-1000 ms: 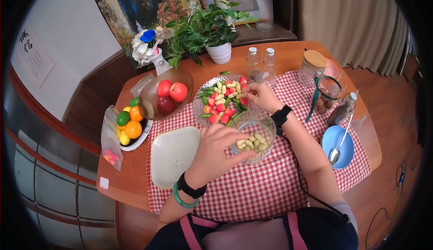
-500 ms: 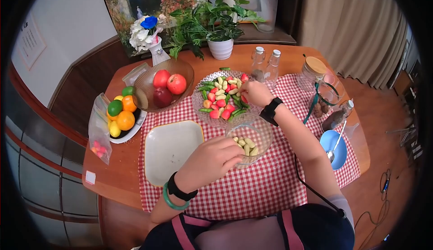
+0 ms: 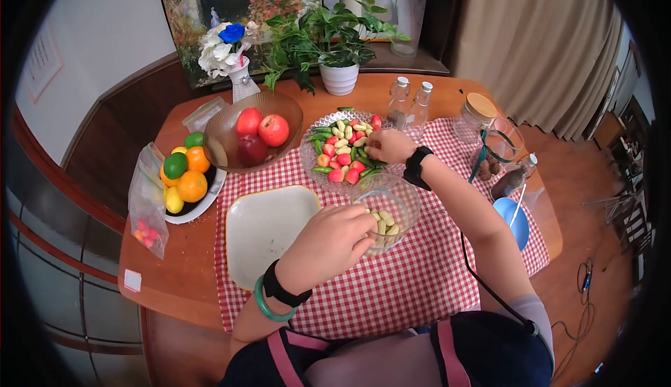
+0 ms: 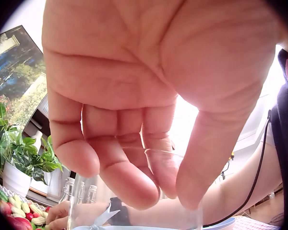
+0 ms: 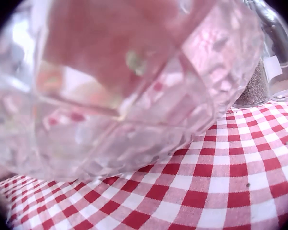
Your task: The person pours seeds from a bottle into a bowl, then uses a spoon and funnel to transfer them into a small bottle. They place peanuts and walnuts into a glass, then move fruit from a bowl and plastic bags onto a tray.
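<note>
A clear glass bowl (image 3: pixel 404 198) of peanuts (image 3: pixel 386 228) stands on the checked cloth. My left hand (image 3: pixel 328 240) grips its left rim, curled fingers (image 4: pixel 129 184) over the edge and thumb lower on the near side. Farther back lies a cut-glass plate (image 3: pixel 307 167) with peanuts, green peppers (image 3: pixel 322 170) and small red fruits (image 3: pixel 336 176). Over the plate's right side, my right hand (image 3: pixel 393 147) reaches its bent fingers in among the pieces; I cannot tell whether they hold one. From the right wrist, the plate's faceted side (image 5: pixel 134 148) fills much of the view.
A white tray (image 3: pixel 262 240) lies left of the glass bowl. Behind it stand a brown fruit bowl (image 3: pixel 217 146) and a plate of citrus (image 3: pixel 203 209). Bottles (image 3: pixel 419 107), a lidded jar (image 3: pixel 472 125) and a blue bowl (image 3: pixel 509 223) line the right side.
My left fingers, spread at the glass bowl a second ago, are now curled at its rim. My right hand has come down farther over the plate. The head view has shifted slightly.
</note>
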`<action>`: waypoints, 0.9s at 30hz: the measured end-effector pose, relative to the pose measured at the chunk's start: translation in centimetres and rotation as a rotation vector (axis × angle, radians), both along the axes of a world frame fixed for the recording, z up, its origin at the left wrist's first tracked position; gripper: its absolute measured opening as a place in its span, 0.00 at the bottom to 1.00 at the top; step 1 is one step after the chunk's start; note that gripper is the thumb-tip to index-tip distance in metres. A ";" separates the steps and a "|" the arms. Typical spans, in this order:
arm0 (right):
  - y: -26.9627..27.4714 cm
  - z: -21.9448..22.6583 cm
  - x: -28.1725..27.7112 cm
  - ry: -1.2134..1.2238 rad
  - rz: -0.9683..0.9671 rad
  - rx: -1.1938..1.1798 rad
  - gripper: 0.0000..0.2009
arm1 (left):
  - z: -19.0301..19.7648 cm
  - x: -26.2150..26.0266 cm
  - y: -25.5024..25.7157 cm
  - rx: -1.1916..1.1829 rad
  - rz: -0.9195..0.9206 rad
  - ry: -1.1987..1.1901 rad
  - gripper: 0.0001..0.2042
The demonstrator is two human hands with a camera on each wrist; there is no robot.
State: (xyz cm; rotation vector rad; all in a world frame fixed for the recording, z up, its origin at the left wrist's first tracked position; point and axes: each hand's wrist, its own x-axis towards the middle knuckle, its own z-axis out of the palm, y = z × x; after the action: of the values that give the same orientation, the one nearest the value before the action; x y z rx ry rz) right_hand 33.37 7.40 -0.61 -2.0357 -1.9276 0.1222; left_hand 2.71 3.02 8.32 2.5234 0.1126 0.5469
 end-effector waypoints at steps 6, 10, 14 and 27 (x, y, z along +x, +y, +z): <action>-0.5 -0.1 -1.2 0.001 -0.021 -0.017 0.11 | 0.9 -0.7 0.4 -0.017 -0.004 -0.073 0.10; -1.1 1.8 -1.7 0.183 -0.014 0.167 0.09 | 1.0 -1.4 1.6 -0.010 0.040 -0.105 0.14; -4.1 8.1 -3.5 0.747 0.076 0.233 0.08 | 0.8 -1.6 2.1 0.031 0.147 -0.116 0.19; -7.0 10.7 -4.7 0.765 0.243 0.128 0.09 | 0.4 -1.2 2.5 0.045 0.114 -0.014 0.19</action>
State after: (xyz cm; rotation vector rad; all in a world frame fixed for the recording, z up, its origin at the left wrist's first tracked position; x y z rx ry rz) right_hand 28.63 0.45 10.14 -1.3649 -1.6037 0.7017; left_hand 1.47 5.50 8.70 2.5680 0.2428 0.6179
